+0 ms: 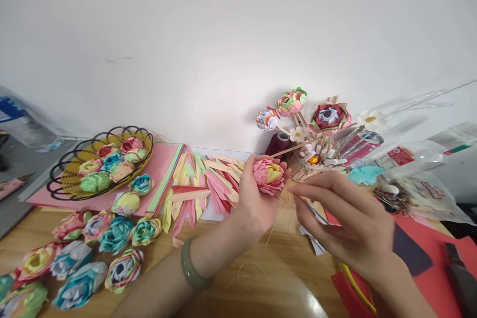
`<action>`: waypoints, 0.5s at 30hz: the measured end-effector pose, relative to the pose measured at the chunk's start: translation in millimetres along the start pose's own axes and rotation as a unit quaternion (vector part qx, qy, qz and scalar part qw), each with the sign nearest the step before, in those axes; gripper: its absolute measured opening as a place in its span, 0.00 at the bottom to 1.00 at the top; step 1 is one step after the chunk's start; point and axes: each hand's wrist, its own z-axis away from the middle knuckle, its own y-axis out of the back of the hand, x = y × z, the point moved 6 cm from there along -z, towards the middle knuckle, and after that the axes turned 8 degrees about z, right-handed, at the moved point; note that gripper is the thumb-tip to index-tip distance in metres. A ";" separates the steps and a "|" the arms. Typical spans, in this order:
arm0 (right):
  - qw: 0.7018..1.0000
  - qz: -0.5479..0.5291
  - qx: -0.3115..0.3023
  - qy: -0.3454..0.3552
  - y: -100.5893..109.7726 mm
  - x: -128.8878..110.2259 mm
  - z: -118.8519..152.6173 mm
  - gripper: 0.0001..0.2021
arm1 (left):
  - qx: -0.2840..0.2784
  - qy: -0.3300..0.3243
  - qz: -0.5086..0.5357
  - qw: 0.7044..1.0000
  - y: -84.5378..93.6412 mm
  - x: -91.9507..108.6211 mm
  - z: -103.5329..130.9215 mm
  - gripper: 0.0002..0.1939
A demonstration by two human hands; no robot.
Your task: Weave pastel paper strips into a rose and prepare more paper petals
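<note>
A pink paper flower with a yellow centre (269, 176) rests in the cupped palm of my left hand (257, 203), fingers curled around its far side. Just right of it, my right hand (346, 223) pinches thumb and fingertips together near the flower's edge. A thin pale thread (278, 216) hangs between the two hands and runs up toward the pinching fingertips. Folded paper strips (219, 186) in pink, yellow and peach lie in a pile left of my left hand. Loose thread ends (246, 276) lie on the wooden table (208, 303).
At left, a yellow basket with a black looped rim (69, 179) holds paper flowers, with several more (115, 233) on the table. Behind my hands stand paper flowers on sticks (330, 117) and a dark red thread spool (278, 143). Red paper (428, 258) and a plastic bottle (417, 154) are at right.
</note>
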 end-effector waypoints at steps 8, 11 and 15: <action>0.998 -0.019 -0.057 -0.018 -5.2 4.1 -0.5 0.06 | -0.029 0.046 0.014 0.998 -10.2 -3.0 7.9 0.20; 0.997 0.064 -0.045 -0.001 -10.5 3.7 2.9 0.04 | -0.036 0.067 0.020 0.997 -10.8 -6.2 8.9 0.18; 0.986 0.154 0.031 0.051 -5.8 -1.1 8.0 0.10 | -0.016 0.072 0.026 0.997 -9.3 -7.7 10.3 0.17</action>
